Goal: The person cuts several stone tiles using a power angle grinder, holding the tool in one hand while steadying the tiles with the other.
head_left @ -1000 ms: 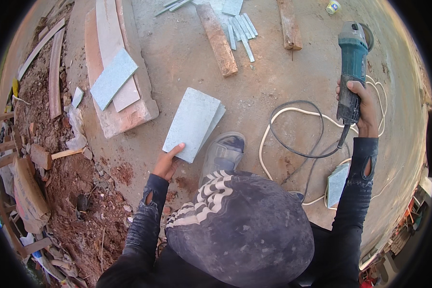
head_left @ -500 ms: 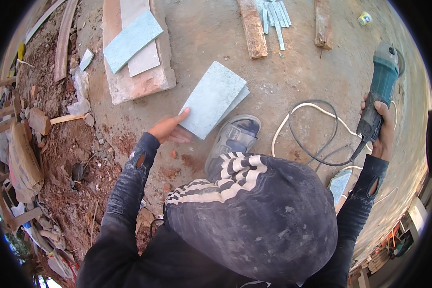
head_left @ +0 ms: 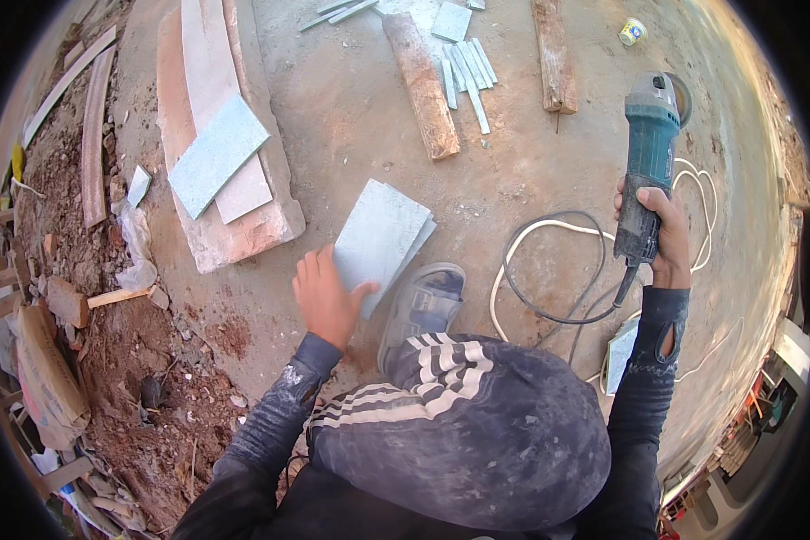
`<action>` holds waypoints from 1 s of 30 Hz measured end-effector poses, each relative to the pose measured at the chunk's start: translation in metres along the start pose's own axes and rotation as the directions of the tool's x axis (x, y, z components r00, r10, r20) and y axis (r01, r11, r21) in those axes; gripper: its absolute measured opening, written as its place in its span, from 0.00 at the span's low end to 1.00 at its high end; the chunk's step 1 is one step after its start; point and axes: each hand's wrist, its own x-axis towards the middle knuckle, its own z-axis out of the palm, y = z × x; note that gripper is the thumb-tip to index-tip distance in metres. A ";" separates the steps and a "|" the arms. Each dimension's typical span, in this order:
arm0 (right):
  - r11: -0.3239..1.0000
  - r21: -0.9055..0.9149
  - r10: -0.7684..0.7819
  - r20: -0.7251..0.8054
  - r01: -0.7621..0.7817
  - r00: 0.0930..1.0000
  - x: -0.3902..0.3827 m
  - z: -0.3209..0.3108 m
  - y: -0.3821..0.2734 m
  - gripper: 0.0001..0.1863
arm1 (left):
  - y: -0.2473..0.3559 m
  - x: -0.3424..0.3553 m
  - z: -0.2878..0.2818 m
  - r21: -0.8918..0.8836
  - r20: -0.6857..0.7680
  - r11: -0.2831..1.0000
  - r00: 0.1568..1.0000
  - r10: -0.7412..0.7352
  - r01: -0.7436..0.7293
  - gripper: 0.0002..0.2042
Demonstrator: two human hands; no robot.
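Observation:
My left hand (head_left: 326, 301) is on the near end of a pale blue-green stone tile (head_left: 380, 232), thumb on its face and fingers along its left edge. A second tile (head_left: 425, 236) shows from under its right side. Both lie in front of my sandalled foot (head_left: 427, 306). Out to the right, my right hand (head_left: 661, 229) is wrapped round the dark rear body of a teal angle grinder (head_left: 652, 148). The grinder points away from me, with its disc (head_left: 681, 99) at the far end. Whether the disc is spinning I cannot tell.
A concrete slab (head_left: 274, 193) at the left bears another tile (head_left: 220, 151) and a grey board (head_left: 243, 200). Wooden pieces (head_left: 423, 99) and narrow tile strips (head_left: 470, 76) lie ahead. The cable (head_left: 549, 315) loops near my foot. Rubble (head_left: 144, 360) covers the left.
My left hand has turned from the tile's side to lie back-up over its near end. The tiles sit slightly rotated. The grinder has come inward, to the left, in my right hand.

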 end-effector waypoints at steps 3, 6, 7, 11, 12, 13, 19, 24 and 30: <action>0.999 -0.026 -0.031 -0.035 0.030 0.999 0.000 0.014 -0.007 0.21 | 0.002 0.000 -0.002 -0.074 -0.025 0.997 1.000 -0.019 0.017 0.32; 0.999 0.011 -0.050 -0.032 0.050 0.998 0.005 0.012 -0.001 0.21 | -0.006 0.007 -0.003 -0.272 0.026 0.958 0.996 -0.084 0.088 0.20; 0.999 0.014 -0.052 -0.045 0.053 0.998 0.005 0.011 -0.001 0.22 | -0.007 0.012 -0.005 -0.290 0.101 0.943 0.985 -0.142 0.165 0.16; 0.999 0.025 -0.038 -0.032 0.039 0.999 0.001 0.005 0.001 0.23 | -0.025 0.016 0.005 -0.412 0.168 0.882 0.971 -0.171 0.227 0.13; 0.998 0.037 -0.049 -0.058 0.051 0.997 -0.003 0.005 0.002 0.23 | -0.028 0.018 0.004 -0.541 0.238 0.785 0.950 -0.202 0.303 0.14; 0.997 0.046 -0.059 -0.082 0.063 0.995 -0.006 0.006 0.001 0.23 | -0.030 0.022 0.003 -0.648 0.312 0.661 0.923 -0.224 0.379 0.14; 0.998 0.052 -0.045 -0.053 0.048 0.998 -0.010 -0.008 0.009 0.23 | -0.010 0.060 0.005 -0.320 0.414 -0.623 0.697 0.586 0.713 0.23; 0.994 0.090 -0.060 -0.032 0.062 0.998 -0.010 -0.006 0.010 0.21 | 0.012 0.094 0.019 -0.138 0.199 -0.638 0.652 0.732 0.758 0.23; 0.993 0.086 -0.080 0.044 0.076 0.996 -0.004 -0.010 0.009 0.21 | 0.021 0.096 0.028 -0.138 0.325 -0.660 0.663 0.674 0.739 0.25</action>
